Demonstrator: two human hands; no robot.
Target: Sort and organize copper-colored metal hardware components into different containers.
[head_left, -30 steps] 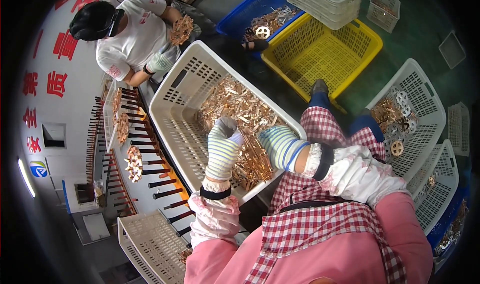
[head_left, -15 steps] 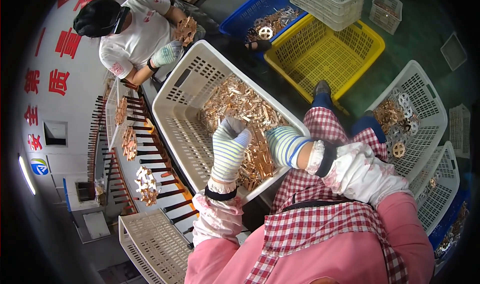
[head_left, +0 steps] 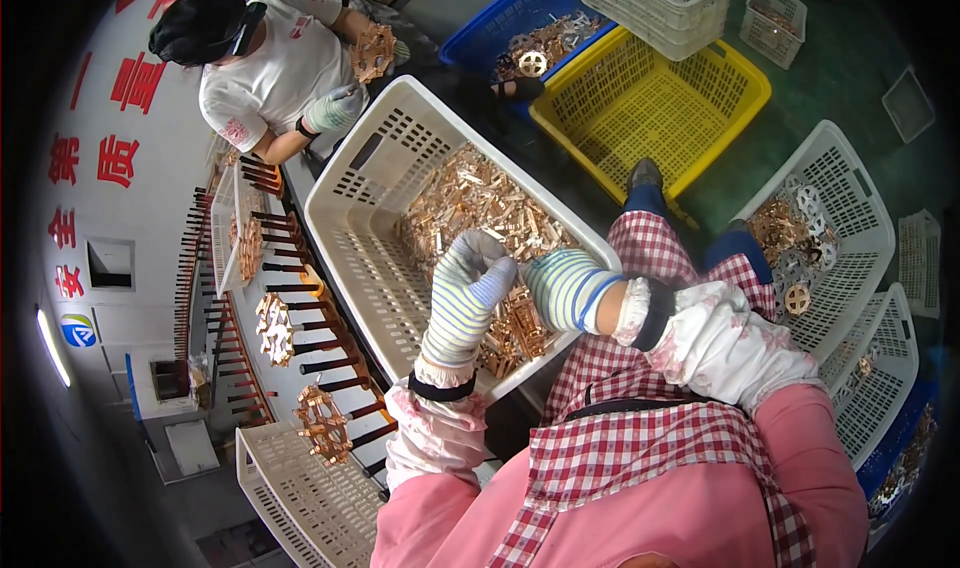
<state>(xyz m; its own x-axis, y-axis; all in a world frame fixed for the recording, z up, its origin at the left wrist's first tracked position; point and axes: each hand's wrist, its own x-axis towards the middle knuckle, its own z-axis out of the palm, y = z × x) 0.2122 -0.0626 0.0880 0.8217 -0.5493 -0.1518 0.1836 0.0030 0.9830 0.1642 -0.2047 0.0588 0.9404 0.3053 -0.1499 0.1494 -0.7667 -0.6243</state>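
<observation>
A large white plastic crate [head_left: 345, 208] in front of me holds a heap of small copper-coloured metal pieces [head_left: 470, 203]. Over its near end my left hand [head_left: 465, 303], in a striped glove with grey fingertips, is closed in a pinch. Its fingertips meet those of my right hand [head_left: 570, 286], gloved alike and curled inward at the crate's right rim. Whatever lies between the fingers is hidden by the gloves.
Left of the crate runs a conveyor with dark rods [head_left: 325, 366], carrying round copper assemblies [head_left: 323, 423]. A co-worker [head_left: 275, 58] holds a similar assembly [head_left: 372, 53]. Around me stand a yellow crate [head_left: 650, 108], a blue crate [head_left: 470, 43] and white crates [head_left: 860, 228].
My left hand has shifted slightly right, and its fingertips now meet my right hand's. On the conveyor the copper assemblies have moved nearer. The co-worker has turned the held assembly.
</observation>
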